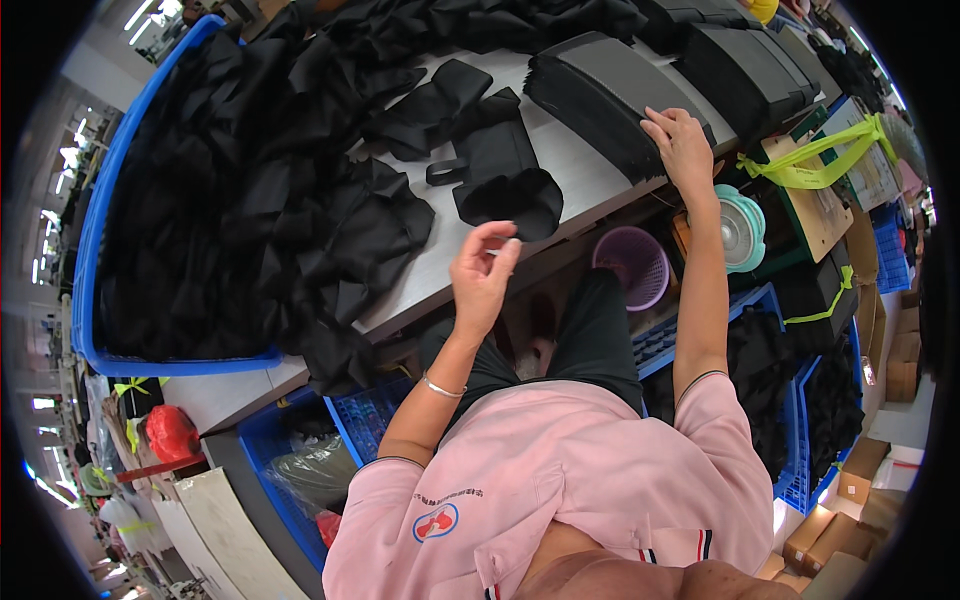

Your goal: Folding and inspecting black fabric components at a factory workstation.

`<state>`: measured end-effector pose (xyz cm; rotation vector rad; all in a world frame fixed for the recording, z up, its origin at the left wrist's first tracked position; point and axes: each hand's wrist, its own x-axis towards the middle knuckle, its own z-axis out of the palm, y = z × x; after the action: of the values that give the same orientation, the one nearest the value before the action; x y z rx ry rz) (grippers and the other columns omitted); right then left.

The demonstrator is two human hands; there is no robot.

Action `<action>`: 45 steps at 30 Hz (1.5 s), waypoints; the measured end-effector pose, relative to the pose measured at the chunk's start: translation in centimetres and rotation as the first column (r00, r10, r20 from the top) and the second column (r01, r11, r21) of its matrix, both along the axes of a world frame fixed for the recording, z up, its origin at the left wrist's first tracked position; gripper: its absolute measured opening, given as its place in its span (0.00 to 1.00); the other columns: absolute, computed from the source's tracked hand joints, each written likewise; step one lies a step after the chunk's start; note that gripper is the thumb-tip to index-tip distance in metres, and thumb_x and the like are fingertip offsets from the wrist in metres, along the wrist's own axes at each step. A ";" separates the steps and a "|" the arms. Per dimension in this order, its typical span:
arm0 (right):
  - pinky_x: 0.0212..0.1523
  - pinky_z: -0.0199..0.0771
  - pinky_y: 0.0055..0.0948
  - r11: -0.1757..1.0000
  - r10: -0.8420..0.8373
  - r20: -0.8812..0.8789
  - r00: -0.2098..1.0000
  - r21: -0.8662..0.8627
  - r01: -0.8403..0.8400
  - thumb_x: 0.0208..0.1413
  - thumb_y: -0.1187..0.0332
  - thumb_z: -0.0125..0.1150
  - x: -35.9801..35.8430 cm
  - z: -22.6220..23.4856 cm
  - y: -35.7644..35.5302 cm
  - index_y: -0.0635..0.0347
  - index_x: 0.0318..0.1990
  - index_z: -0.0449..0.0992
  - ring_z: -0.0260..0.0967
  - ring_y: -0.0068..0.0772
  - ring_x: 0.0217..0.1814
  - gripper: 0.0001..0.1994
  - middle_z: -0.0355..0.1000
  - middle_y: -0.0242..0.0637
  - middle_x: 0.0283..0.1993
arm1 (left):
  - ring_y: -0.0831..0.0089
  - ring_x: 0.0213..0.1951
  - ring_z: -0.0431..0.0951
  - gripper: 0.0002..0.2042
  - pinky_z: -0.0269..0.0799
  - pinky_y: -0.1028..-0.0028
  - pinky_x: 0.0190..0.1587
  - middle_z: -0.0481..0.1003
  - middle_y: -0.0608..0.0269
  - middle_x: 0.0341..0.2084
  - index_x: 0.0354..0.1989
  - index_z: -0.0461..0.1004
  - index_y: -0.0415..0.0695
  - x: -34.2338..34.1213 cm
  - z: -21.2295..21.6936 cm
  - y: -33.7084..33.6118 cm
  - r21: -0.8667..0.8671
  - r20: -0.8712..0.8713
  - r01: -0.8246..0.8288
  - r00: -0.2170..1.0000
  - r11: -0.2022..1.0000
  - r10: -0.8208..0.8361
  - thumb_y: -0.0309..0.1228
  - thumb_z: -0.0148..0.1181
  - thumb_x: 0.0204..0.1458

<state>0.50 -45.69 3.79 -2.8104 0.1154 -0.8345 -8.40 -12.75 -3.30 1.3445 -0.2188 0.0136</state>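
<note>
My left hand [484,268] hovers above the near edge of the white worktable [590,180], fingers loosely curled, thumb and forefinger close together, with nothing visible in it. Just beyond it lies a sewn black fabric piece with a strap loop [500,180]. My right hand [682,145] reaches out to the right and rests with spread fingers on the near end of a thick stack of dark grey cut pieces [600,95]. A second similar stack [745,65] lies behind it.
A large blue bin [95,230] heaped with black fabric [250,190] fills the left of the table. Under the table stand a purple basket [632,265], a teal fan [742,228] and blue crates [800,420] with black pieces. Cardboard boxes sit at right.
</note>
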 end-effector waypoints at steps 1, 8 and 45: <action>0.46 0.74 0.39 1.000 -0.001 0.000 1.000 -0.001 0.001 0.58 0.58 0.63 -0.5 0.1 0.2 0.49 0.50 0.82 0.72 0.39 0.49 0.14 0.75 0.36 0.47 | 0.83 0.41 0.75 0.12 0.73 0.81 0.38 0.77 0.66 0.43 0.51 0.74 0.39 -0.3 0.7 -0.7 -0.039 -0.076 0.090 0.993 0.995 -0.093 0.25 0.61 0.59; 0.43 0.75 0.37 0.976 0.160 0.259 0.953 -0.183 -0.115 0.55 0.67 0.65 -11.7 0.1 12.2 0.60 0.45 0.78 0.74 0.42 0.42 0.12 0.75 0.42 0.52 | 0.70 0.61 0.69 0.41 0.68 0.65 0.60 0.69 0.63 0.60 0.68 0.60 0.45 -0.9 -0.6 -4.9 -0.561 -0.135 0.350 0.855 0.750 -0.500 0.57 0.66 0.51; 0.55 0.68 0.21 0.313 0.562 -0.203 0.802 0.949 0.021 0.65 0.67 0.56 -19.6 -7.6 13.5 0.66 0.66 0.65 0.68 0.23 0.53 0.24 0.72 0.33 0.54 | 0.51 0.64 0.65 0.19 0.65 0.68 0.61 0.63 0.38 0.63 0.58 0.75 0.45 2.9 -2.9 -2.2 0.416 0.184 -0.489 0.871 0.767 0.455 0.25 0.59 0.56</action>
<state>-19.14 -32.16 -3.85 -1.7112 0.1074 0.1628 -5.48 -14.91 -6.17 1.8419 0.0737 0.4679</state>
